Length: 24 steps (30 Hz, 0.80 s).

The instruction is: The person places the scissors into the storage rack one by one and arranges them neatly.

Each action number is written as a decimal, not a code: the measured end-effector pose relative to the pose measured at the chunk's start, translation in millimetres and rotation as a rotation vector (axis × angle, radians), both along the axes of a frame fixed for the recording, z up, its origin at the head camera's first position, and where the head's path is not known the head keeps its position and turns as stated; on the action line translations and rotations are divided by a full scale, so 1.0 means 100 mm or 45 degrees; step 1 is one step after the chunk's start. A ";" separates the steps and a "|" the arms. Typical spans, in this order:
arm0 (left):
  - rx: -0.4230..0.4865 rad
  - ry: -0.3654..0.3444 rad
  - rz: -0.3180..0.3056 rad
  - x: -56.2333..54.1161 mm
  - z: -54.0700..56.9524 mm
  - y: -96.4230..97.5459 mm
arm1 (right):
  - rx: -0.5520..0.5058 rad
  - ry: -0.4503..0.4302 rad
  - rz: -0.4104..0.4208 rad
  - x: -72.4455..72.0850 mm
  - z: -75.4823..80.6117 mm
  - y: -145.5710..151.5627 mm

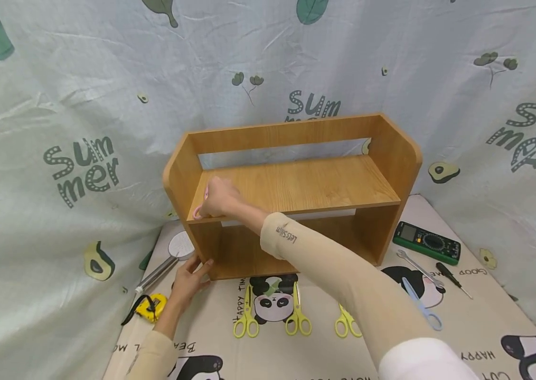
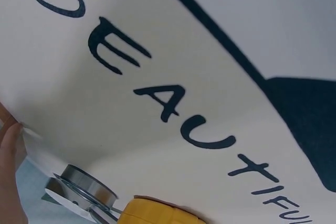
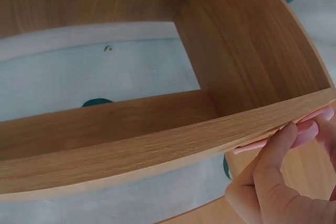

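A two-tier wooden shelf stands on the printed tablecloth. On its upper tier, at the left end, my right hand pinches pink scissors; their loops show beside the hand. In the right wrist view, thumb and fingers of the right hand grip the pink scissors close by the shelf's wooden edge. My left hand holds the lower left corner of the shelf, with the thumb at the side panel's front edge. Only part of the left hand shows in the left wrist view.
Yellow scissors lie in front of the shelf, with two more pairs to their right. To the left are a yellow tape measure and a round-headed tool with a silver handle. Right: multimeter, wrench, screwdriver, blue scissors.
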<state>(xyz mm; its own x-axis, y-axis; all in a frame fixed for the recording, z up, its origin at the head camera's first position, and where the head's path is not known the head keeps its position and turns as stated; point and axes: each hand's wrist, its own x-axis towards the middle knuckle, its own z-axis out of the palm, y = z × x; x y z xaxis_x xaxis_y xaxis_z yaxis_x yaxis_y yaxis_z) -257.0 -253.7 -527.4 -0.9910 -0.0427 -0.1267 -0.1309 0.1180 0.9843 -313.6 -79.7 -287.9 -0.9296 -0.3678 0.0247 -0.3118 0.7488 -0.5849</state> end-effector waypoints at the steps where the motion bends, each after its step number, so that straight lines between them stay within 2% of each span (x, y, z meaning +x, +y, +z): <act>1: 0.003 0.001 0.001 -0.01 0.00 0.00 | 0.006 0.005 -0.006 -0.01 0.00 0.00; 8: -0.002 -0.015 -0.004 -0.04 -0.01 0.00 | 0.068 -0.012 -0.016 -0.03 0.02 -0.03; 14: -0.004 -0.007 -0.017 -0.05 0.00 0.00 | 0.214 -0.009 -0.050 -0.06 0.07 -0.08; 17: -0.001 -0.007 -0.017 -0.05 0.00 -0.01 | 0.265 -0.031 -0.060 -0.17 0.03 -0.13; 22: 0.000 -0.004 -0.016 -0.06 -0.03 -0.01 | 0.263 -0.072 -0.075 -0.57 -0.28 -0.28; 24: -0.001 -0.001 -0.015 -0.06 -0.03 0.00 | 0.255 -0.081 -0.067 -0.65 -0.35 -0.30</act>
